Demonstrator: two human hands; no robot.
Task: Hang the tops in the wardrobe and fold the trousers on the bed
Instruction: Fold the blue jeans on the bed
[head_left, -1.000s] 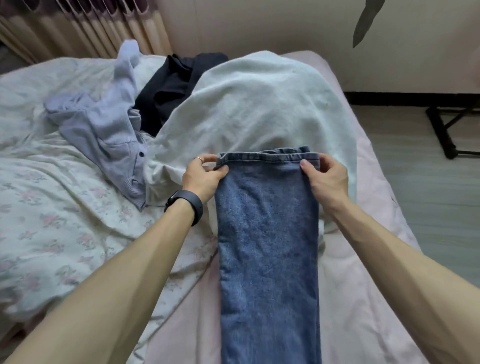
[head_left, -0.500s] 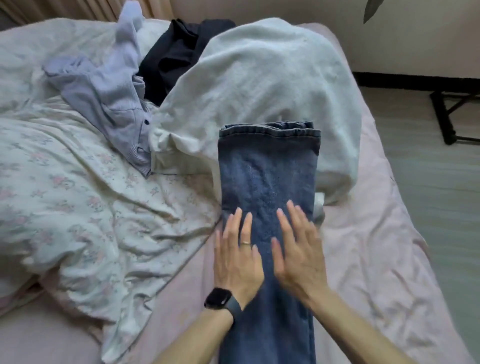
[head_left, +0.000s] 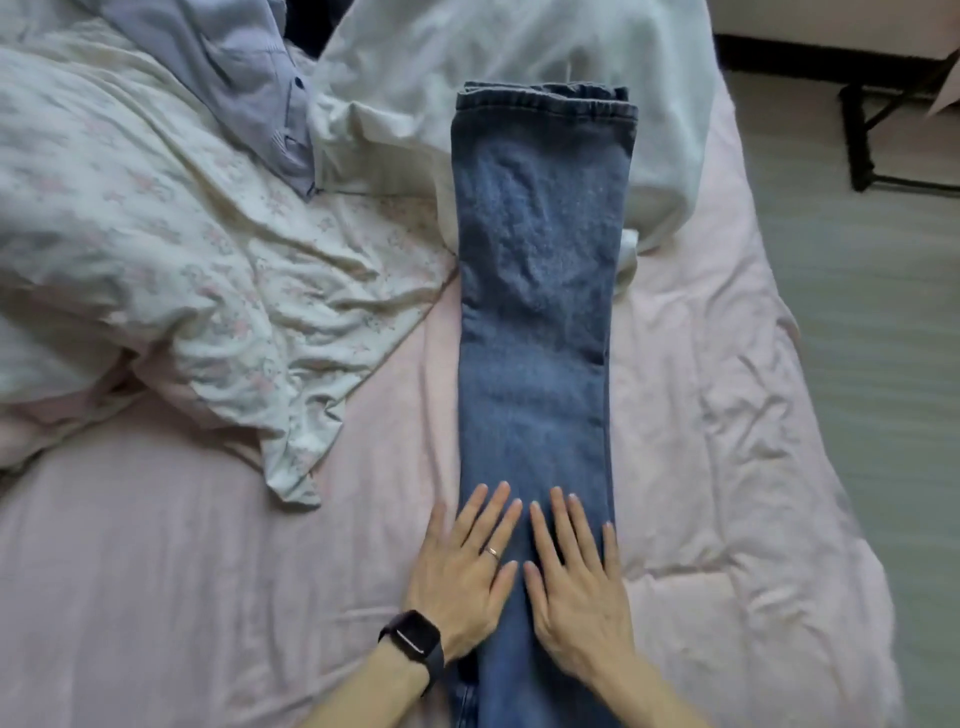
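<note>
Pink bedding covered the bed (head_left: 182, 597) across the near part of the view. Closest to the camera, both hands lay flat on the trousers (head_left: 535, 312), a pair of blue jeans folded leg over leg into one long strip. The left hand (head_left: 462, 577), with a ring (head_left: 492, 552) on one finger and a dark watch (head_left: 415, 642) at the wrist, rested on the strip's left edge, its thumb out on the sheet. The right hand (head_left: 576, 597) pressed just beside it. All fingers were straight and spread, gripping nothing.

Left of the trousers, a rumpled floral duvet (head_left: 156, 260) lay in a heap, one corner drooping toward the near sheet. Farther on, the hem end of the trousers rested on top of a white top (head_left: 467, 62), which bunched out on both sides of the denim. Left of that white top lay a blue-grey shirt (head_left: 234, 67), draped over the duvet. To the far right of the trousers, past the bed's edge, was grey floor (head_left: 857, 312) with a black metal frame (head_left: 862, 140) standing on it.
</note>
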